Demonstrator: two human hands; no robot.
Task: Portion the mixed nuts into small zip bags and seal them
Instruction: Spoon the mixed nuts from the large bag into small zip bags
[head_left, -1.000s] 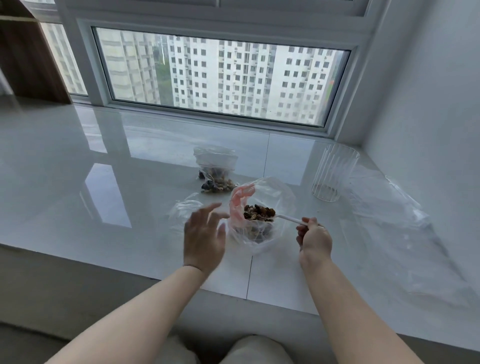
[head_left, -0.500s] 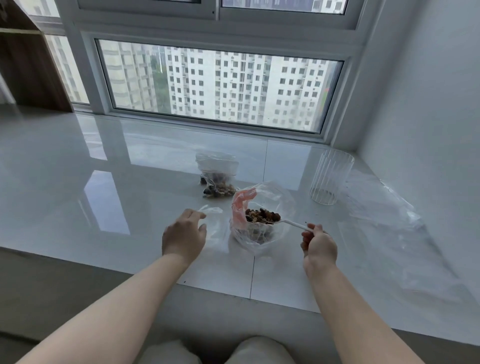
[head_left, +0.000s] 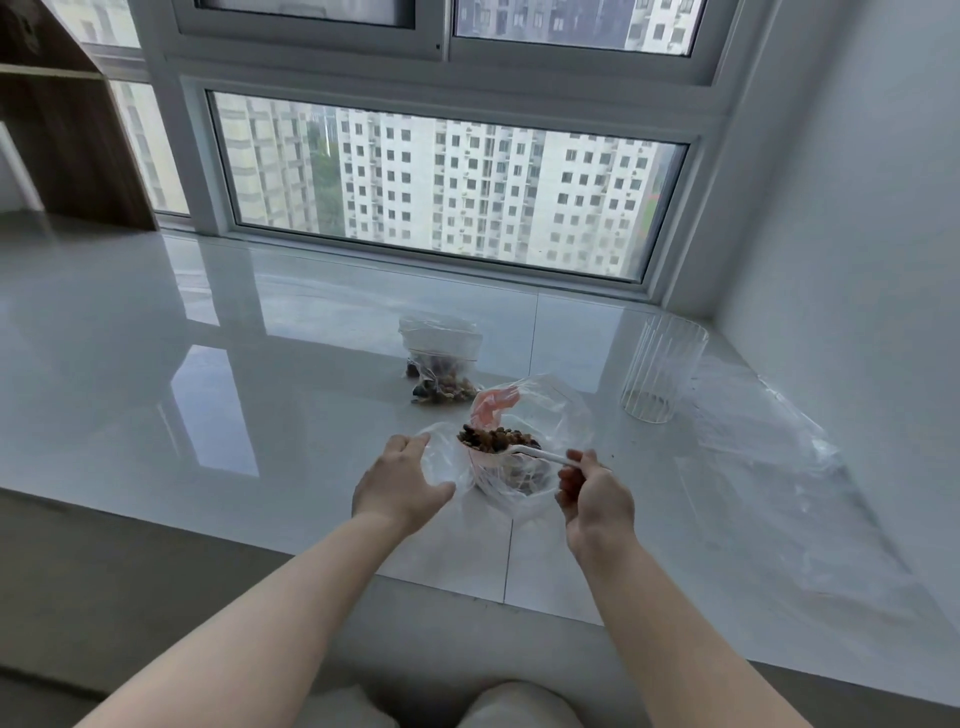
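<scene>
A person sits at a shiny white tabletop (head_left: 156, 374) under a big window (head_left: 441, 182). The right hand (head_left: 595, 499) curls its fingers round the handle of a white spoon (head_left: 540, 456). The spoon is heaped with mixed nuts (head_left: 488, 439) and is held over the mouth of a big clear bag (head_left: 530, 447). This big bag stands near the front edge of the tabletop, about in the middle, and has a pink bit (head_left: 491, 408) at its top. More dark nuts show through its side, low down.

The left hand (head_left: 400, 483) is just left of the big bag. Its fingers and thumb bend round a small empty zip bag (head_left: 441, 452) and touch it. The small bag is clear and hard to see, so it is hard to tell if the hand holds it tight.

Behind the big bag, farther from the front edge, lies a filled zip bag (head_left: 441, 364) with nuts in its bottom. A clear ribbed glass (head_left: 662, 369) stands upright toward the right edge of the tabletop. A large flat sheet of clear plastic (head_left: 779, 467) lies along the right side, near the wall.
</scene>
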